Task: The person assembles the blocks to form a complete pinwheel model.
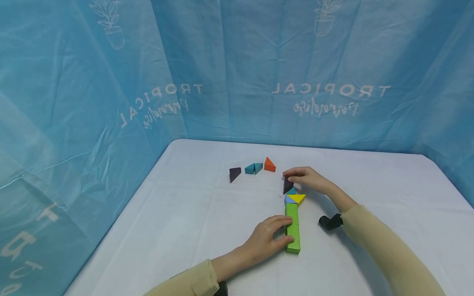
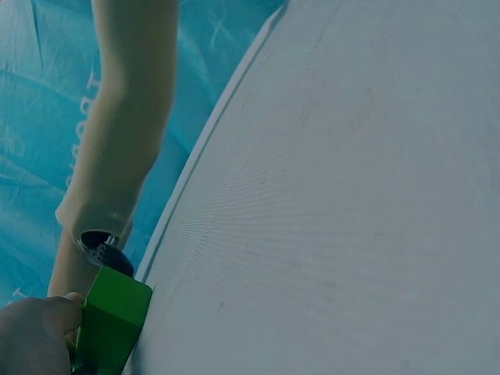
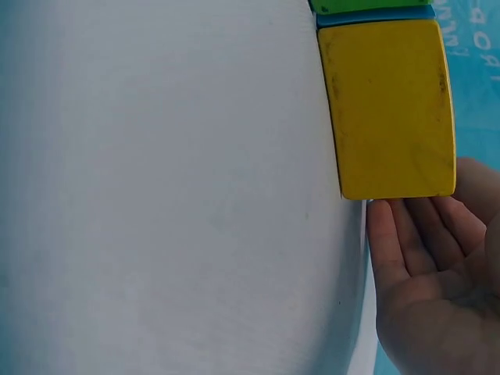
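Observation:
In the head view a row of toy blocks lies on the white table: two green blocks (image 1: 292, 230) end to end, then a light blue triangular block (image 1: 289, 200), a yellow triangular block (image 1: 298, 198) and a teal block (image 1: 291, 191). My left hand (image 1: 264, 238) rests its thumb and fingertips on the green blocks' left side and top. Between thumb and fingers my right hand (image 1: 309, 180) pinches a black triangular block (image 1: 287, 184) at the row's far end. The right wrist view shows the yellow block's face (image 3: 391, 109) up close, partly hiding the right fingers.
Left of the right hand lie an orange triangular block (image 1: 269, 165), two small teal blocks (image 1: 254, 168) and another black block (image 1: 234, 174). Blue printed cloth (image 1: 237, 70) hangs behind and left of the table. A black wrist device (image 1: 331, 222) juts from the right sleeve.

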Demonstrator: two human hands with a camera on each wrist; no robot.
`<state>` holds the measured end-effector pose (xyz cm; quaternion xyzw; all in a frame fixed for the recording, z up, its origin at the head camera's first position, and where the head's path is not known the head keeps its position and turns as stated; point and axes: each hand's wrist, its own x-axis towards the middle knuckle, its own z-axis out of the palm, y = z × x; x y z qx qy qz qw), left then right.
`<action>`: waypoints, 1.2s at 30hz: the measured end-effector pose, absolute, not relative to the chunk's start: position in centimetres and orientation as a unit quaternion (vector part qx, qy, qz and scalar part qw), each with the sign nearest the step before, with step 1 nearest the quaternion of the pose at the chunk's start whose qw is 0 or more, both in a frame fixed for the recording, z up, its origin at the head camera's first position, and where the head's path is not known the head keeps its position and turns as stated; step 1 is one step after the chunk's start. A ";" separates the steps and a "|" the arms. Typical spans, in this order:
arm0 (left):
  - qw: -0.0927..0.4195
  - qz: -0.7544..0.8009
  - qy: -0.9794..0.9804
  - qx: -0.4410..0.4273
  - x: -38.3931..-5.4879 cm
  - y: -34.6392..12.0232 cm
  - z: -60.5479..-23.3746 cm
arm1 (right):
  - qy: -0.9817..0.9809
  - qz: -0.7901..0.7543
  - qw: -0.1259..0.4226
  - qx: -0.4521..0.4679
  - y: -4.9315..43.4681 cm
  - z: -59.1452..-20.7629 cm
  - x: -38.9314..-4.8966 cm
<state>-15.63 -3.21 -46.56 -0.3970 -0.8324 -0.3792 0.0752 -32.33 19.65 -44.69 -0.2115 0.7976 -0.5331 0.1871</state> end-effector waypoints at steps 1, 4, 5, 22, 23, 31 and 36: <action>0.077 -0.378 -0.832 -0.398 -15.6 -3.2 -46.6 | 0.797 -0.533 0.189 -0.214 19.7 -44.7 -32.3; 0.084 -0.377 -0.831 -0.401 -15.7 -3.2 -46.6 | 0.796 -0.530 0.192 -0.221 19.7 -44.7 -32.2; 0.086 -0.377 -0.830 -0.402 -15.7 -3.2 -46.6 | 0.796 -0.528 0.194 -0.222 19.6 -44.8 -32.1; 0.088 -0.377 -0.830 -0.402 -15.5 -3.0 -46.7 | 0.789 -0.527 0.213 -0.235 19.7 -44.9 -31.5; 0.088 -0.377 -0.830 -0.402 -15.5 -3.0 -46.8 | 0.789 -0.527 0.213 -0.235 19.8 -44.9 -31.5; 0.091 -0.378 -0.829 -0.403 -15.5 -2.9 -46.9 | 0.788 -0.579 0.120 -0.172 19.9 -43.1 -30.2; 0.090 -0.380 -0.831 -0.395 -15.7 -3.1 -46.8 | 0.772 -0.616 0.067 -0.139 19.1 -40.5 -26.8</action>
